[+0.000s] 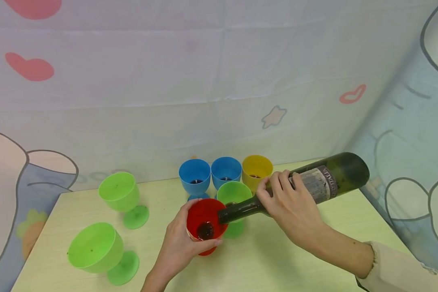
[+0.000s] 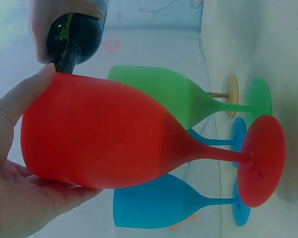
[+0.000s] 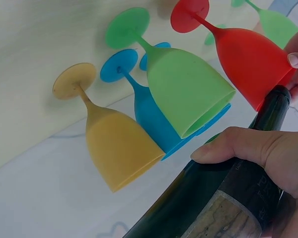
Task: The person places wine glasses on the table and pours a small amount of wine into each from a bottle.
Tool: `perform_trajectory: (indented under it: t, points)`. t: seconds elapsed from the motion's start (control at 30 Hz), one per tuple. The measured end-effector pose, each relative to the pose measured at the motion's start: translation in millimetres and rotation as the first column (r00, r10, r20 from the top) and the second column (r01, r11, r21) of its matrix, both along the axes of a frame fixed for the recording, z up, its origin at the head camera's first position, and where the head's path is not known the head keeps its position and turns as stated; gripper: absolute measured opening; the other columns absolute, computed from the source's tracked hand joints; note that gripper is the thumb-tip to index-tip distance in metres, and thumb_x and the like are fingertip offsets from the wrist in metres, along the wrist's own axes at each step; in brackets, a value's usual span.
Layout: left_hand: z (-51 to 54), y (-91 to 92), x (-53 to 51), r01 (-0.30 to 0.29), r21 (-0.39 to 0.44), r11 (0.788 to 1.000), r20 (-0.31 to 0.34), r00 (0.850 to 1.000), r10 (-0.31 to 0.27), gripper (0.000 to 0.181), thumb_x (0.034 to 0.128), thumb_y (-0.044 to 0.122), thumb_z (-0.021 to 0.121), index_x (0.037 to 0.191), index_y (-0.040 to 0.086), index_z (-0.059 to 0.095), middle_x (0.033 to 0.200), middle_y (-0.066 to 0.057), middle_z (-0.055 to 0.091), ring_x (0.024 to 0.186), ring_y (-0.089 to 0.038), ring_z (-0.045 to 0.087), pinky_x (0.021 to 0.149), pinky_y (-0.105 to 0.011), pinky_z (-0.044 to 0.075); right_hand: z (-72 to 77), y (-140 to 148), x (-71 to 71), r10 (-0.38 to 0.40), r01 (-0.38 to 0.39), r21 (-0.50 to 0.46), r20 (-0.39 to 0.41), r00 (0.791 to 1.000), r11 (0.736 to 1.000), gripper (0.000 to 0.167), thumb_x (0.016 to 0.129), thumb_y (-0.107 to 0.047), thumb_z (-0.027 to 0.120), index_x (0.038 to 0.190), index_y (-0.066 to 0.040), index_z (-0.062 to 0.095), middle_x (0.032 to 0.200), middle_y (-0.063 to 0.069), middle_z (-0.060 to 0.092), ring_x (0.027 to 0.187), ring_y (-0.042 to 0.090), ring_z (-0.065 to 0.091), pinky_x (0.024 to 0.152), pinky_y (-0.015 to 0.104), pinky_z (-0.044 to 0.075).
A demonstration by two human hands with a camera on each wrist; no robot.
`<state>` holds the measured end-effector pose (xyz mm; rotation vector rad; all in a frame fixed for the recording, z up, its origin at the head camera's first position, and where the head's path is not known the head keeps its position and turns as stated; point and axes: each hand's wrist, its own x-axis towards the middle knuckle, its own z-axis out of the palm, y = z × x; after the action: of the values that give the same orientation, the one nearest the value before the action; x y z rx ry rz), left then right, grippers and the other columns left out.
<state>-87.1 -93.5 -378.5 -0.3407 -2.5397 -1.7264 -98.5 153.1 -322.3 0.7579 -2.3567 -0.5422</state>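
Nearest the camera: a pale sleeve [image 1: 398,267] at lower right, leading to the right hand [image 1: 293,207]. Right hand: fingers and thumb wrapped round the shoulder of a dark glass bottle [image 1: 315,182], label partly exposed. Bottle lies tilted, its mouth at the right-hand rim of the red goblet [image 1: 200,211]; whether glass touches rim, cannot tell.

Left hand [image 1: 180,239]: thumb and fingers curled round the red goblet's bowl. Goblet stands near upright above the pale table [image 1: 273,263]; whether its foot bears on the tabletop, cannot tell. Dark liquid [image 1: 205,231] sits low in the bowl. No falling stream can be made out.

Surroundings: left blue goblet [image 1: 194,188], right blue goblet [image 1: 226,164] and yellow goblet [image 1: 252,184] in a row behind, dark liquid in each. Just beside the red one, a near green goblet [image 1: 237,190]. Well apart at left, a rear green goblet [image 1: 118,196] and a front green goblet [image 1: 98,253], showing only small dark specks inside.

Judgement: step in hand is pouring into the red goblet. Next move calls for a steady left grip, the mouth held inside the rim, and a controlled lift of the neck once the level suffices.
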Motion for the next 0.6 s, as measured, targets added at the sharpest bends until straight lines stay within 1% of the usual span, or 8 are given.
perform_trajectory:
  t: [0.37,0.6]
  points:
    - [0.8,0.4,-0.9,-0.003,-0.021,1.0,0.003,1.0,0.003,0.084,0.0583,0.024,0.087,0.129,0.013,0.042,0.118,-0.002,0.054,0.108,-0.026,0.049,0.074,-0.037,0.052,1.0,-0.5,-0.6,-0.005,0.005,0.0,0.012,1.0,1.0,0.052,0.066,-0.006,0.08,0.104,0.001,0.045,0.092,0.027,0.052,0.087,0.04,0.051,0.077,0.047,0.044]
    - [1.8,-0.1,-0.5,0.007,-0.015,1.0,-0.01,1.0,-0.007,0.083,0.0594,0.024,0.086,0.128,0.013,0.042,0.119,-0.002,0.054,0.108,-0.026,0.049,0.076,-0.039,0.051,0.3,0.7,-1.1,-0.001,0.001,-0.016,0.024,1.0,1.0,0.056,0.064,-0.011,0.082,0.105,0.001,0.046,0.091,0.027,0.052,0.085,0.039,0.052,0.075,0.046,0.044]
